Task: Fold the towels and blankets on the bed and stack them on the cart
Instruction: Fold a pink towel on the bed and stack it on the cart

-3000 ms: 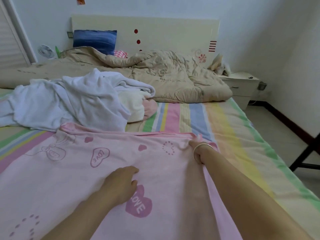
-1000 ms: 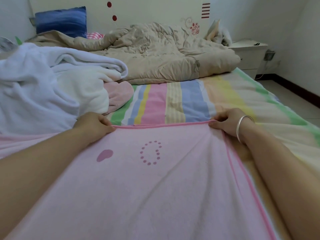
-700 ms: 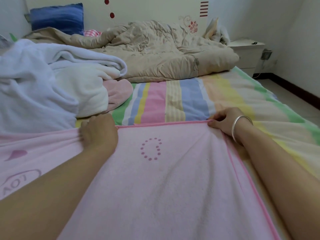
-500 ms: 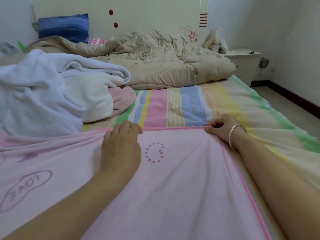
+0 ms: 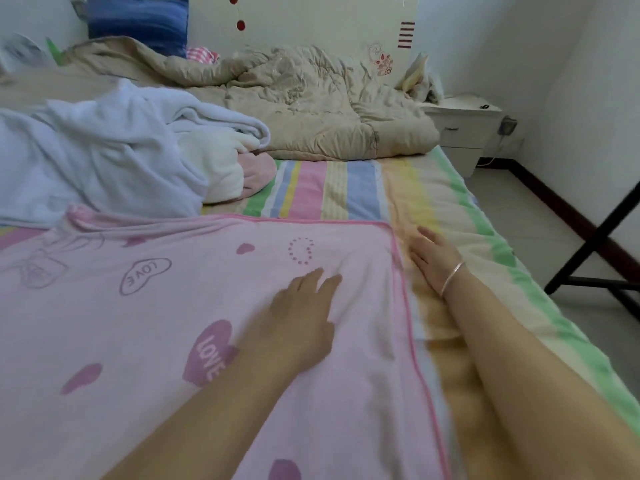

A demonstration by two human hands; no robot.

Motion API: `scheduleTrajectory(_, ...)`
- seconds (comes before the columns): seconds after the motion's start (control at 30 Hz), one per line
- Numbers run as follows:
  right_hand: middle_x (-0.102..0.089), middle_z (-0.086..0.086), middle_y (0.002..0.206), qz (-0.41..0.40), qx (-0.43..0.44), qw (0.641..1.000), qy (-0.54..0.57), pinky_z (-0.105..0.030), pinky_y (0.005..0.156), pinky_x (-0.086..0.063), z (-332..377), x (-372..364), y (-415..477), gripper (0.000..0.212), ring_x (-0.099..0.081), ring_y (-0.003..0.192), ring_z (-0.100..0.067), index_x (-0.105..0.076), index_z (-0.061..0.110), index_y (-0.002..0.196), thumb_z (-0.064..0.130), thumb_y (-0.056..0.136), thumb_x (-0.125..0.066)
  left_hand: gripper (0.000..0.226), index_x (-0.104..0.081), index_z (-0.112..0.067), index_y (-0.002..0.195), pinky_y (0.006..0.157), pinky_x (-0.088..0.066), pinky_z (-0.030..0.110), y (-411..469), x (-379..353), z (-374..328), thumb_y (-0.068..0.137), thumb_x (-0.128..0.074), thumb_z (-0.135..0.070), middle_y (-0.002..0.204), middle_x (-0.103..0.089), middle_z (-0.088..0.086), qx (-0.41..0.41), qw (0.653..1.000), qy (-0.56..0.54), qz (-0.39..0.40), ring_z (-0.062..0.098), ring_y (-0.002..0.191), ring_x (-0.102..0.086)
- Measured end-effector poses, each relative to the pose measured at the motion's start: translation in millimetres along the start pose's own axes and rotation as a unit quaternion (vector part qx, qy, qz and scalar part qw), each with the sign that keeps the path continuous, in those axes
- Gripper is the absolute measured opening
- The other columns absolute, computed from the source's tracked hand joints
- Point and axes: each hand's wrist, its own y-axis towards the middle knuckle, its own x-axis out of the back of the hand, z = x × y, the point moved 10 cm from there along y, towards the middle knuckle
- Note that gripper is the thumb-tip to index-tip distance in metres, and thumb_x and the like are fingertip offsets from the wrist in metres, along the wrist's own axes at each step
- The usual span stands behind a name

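Observation:
A pink towel (image 5: 145,327) with heart and "LOVE" prints lies spread flat over the near part of the striped bed (image 5: 349,188). My left hand (image 5: 301,313) rests palm down on the towel near its right edge, fingers apart. My right hand (image 5: 433,258), with a silver bangle on the wrist, lies open on the striped sheet just beyond that edge, holding nothing. A crumpled pale blue and white pile of towels (image 5: 114,157) sits at the left, with a pink cloth (image 5: 258,171) poking out beneath it.
A rumpled beige quilt (image 5: 304,109) covers the head of the bed below a blue pillow (image 5: 138,22). A white nightstand (image 5: 464,129) stands at the right wall. Dark frame legs (image 5: 595,251) cross the tiled floor at the right.
Both hands let go of the towel's far edge and drew back toward me. The left hand slid down over the towel; the right hand moved off it onto the sheet.

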Motion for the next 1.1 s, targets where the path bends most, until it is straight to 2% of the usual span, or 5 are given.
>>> scheduleTrajectory(0.1,-0.065,-0.005,0.097,-0.052,0.041,0.994,0.087,-0.018,0.063,-0.054,15,35,-67,0.019,-0.065,0.082,-0.013,-0.060,0.010,0.111,0.003,0.096,-0.051,0.021,-0.045,-0.040,0.110,0.083,-0.045,0.024,-66,31,-36,0.092,-0.054,-0.035,0.109,-0.050,-0.020,-0.008,0.986,-0.130,-0.104,0.001,0.098,-0.052)
scheduleTrajectory(0.27,-0.071,-0.009,0.070,0.062,-0.027,0.962,-0.265,-0.025,0.049,-0.047,-6,-15,-128,0.020,-0.065,0.052,-0.017,-0.067,0.005,0.079,0.012,0.093,-0.054,0.035,-0.053,-0.025,0.084,0.074,-0.047,0.028,-114,-7,-79,0.084,-0.055,-0.060,0.083,-0.064,-0.012,0.063,0.986,-0.153,-0.003,0.007,0.079,-0.058)
scheduleTrajectory(0.53,-0.071,-0.014,0.105,0.032,-0.027,0.854,-0.519,-0.038,0.087,-0.054,-15,-21,-136,0.047,-0.067,0.095,-0.032,-0.066,0.006,0.094,0.047,0.092,-0.044,0.034,-0.044,-0.019,0.084,0.063,-0.033,0.032,-142,-35,-86,0.088,-0.051,-0.053,0.089,-0.057,0.000,0.116,0.993,-0.023,0.017,0.024,0.084,-0.056)
scheduleTrajectory(0.87,-0.057,-0.011,0.082,0.023,-0.021,0.895,-0.444,-0.031,0.066,-0.041,-9,-15,-138,0.028,-0.055,0.076,-0.028,-0.055,0.010,0.081,0.035,0.085,-0.066,0.017,-0.056,-0.017,0.077,0.067,-0.051,0.036,-160,-44,-100,0.083,-0.051,-0.032,0.073,-0.063,-0.002,0.076,0.986,-0.147,0.006,0.020,0.074,-0.060)
scheduleTrajectory(1.1,-0.059,-0.010,0.078,-0.001,-0.009,0.862,-0.507,-0.027,0.060,-0.034,-19,4,-140,0.038,-0.053,0.071,-0.028,-0.059,0.009,0.080,0.045,0.080,-0.070,0.023,-0.057,-0.022,0.091,0.074,-0.052,0.037,-163,-55,-102,0.094,-0.046,-0.043,0.084,-0.066,-0.005,0.060,0.987,-0.152,-0.007,0.021,0.081,-0.061)
